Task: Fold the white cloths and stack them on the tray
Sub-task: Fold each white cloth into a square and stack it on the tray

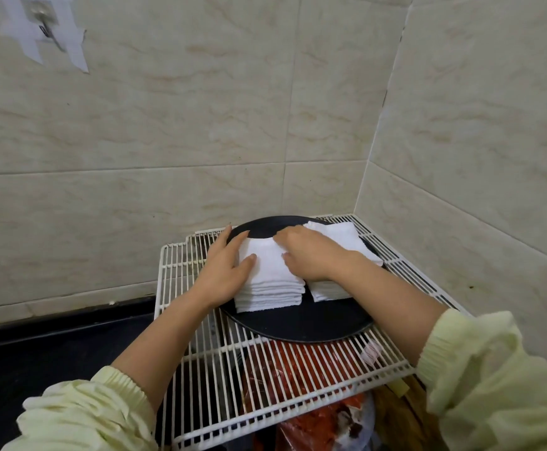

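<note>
Hanging on the tiled wall at far left is a taped hook (46, 26); below it a dark worktop (37, 346) runs along the wall; a pale-yellow left sleeve (80, 415) comes in at the lower left. A white wire rack (181, 271) sits in the corner; a round black tray (298, 323) lies on it; something red (298, 362) shows through the wires below.

The left hand (229, 271) lies flat against the left side of the left stack (268, 281) of folded white cloths, its grip spread, fingers straight, two resting on the top cloth. That stack stands on the tray, just beside the right stack (343, 237), with a narrow gap between them.

The right hand (307, 255) reaches across the right stack; its bent fingertips touch the top of the left stack near its right edge; whether this grip pinches the cloth I cannot tell. The right sleeve (493, 385) fills the lower right.
</note>
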